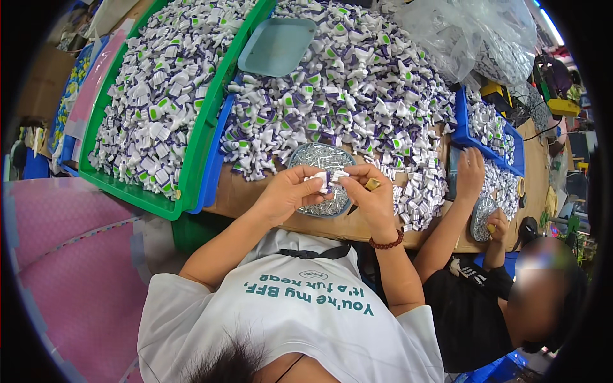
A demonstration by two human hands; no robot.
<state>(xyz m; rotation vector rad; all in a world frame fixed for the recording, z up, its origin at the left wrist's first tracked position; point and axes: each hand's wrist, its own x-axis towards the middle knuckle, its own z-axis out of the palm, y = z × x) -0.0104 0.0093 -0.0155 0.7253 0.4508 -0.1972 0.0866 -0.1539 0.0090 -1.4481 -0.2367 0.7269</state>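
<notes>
White-and-purple plastic part (329, 179) pinched between both hands over the wooden bench edge. Left hand (288, 193) curls around its left end, thumb and fingers pressed onto it; right hand (370, 191) pinches the right end and also carries a small tan-handled tool (371, 185) tucked against its fingers. Bead bracelet (387, 242) on the right wrist. Directly beneath the grip: round metal dish (317, 156) of small silver screws. Beyond it, a deep heap of the same white, purple and green parts (357, 83) covers the bench, a teal tray (277, 46) lying on top. Left of the grip, green crate (199, 137) full of more parts. Right of it, a co-worker's hand (471, 171) rests near a blue bin (461, 115).
</notes>
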